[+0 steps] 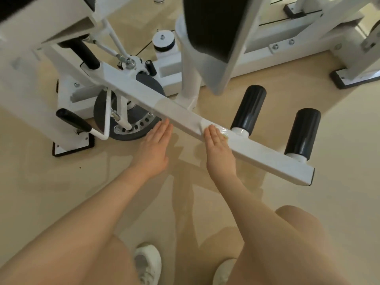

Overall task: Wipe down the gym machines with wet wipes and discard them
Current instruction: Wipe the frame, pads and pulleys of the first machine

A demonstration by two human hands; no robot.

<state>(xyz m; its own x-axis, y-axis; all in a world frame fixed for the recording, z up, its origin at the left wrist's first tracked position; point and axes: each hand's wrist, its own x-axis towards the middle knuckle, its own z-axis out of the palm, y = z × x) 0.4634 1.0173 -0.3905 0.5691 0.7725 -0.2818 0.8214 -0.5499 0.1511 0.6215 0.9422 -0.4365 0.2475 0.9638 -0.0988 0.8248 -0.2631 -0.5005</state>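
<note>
Wet wipe [223,134], a thin pale crumpled sheet, lies pressed on the white square steel arm [185,112] of the gym machine under the right hand [219,149], whose fingers lie straight and together. One left hand [156,145] hovers flat just beside the arm, fingers straight, holding nothing. Two black foam rollers [248,109] stand off the arm's far side. Two white shoes [148,262] stand on the beige floor [339,202]. No writing is legible.
</note>
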